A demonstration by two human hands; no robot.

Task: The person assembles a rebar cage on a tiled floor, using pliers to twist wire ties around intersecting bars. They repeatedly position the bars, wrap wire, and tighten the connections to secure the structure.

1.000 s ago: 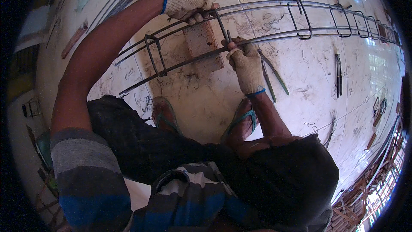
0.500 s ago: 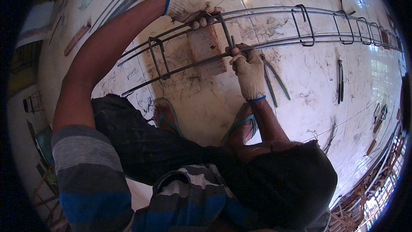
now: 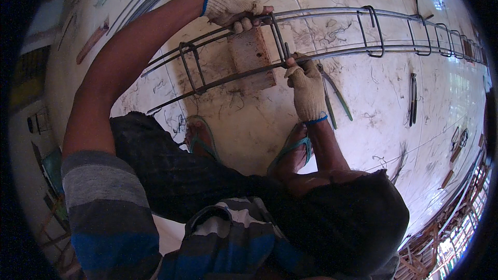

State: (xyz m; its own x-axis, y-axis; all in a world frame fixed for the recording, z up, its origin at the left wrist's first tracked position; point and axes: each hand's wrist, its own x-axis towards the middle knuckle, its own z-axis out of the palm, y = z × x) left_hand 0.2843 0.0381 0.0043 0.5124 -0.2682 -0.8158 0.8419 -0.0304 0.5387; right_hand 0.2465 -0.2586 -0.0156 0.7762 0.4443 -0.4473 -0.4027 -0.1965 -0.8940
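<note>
A long cage of steel reinforcing bars (image 3: 332, 12) runs left to right, with square wire stirrups (image 3: 375, 31) spaced along it. My left hand (image 3: 232, 11), in a knitted glove with bare fingertips showing, is closed around the upper bars at the top corner of one stirrup (image 3: 279, 36). At that stirrup's lower corner my right hand (image 3: 307, 87), gloved likewise, pinches it against the lower bar. Another stirrup (image 3: 193, 67) hangs near the left ends. Beneath the cage lies a reddish-brown block (image 3: 252, 57). Green-handled pincers (image 3: 337, 96) rest beside my right hand, partly hidden.
On the pale floor, a dark-handled tool (image 3: 412, 98) lies to the right. Loose wire bits (image 3: 327, 36) are scattered about. More bars (image 3: 150, 0) lie at the far left, near a wooden piece (image 3: 93, 43). My sandalled feet (image 3: 199, 137) stand close below the cage.
Both hands and the stirrup between them have shifted slightly right along the bars. The stirrup now shows both its sides more separately. The block stays under the cage.
</note>
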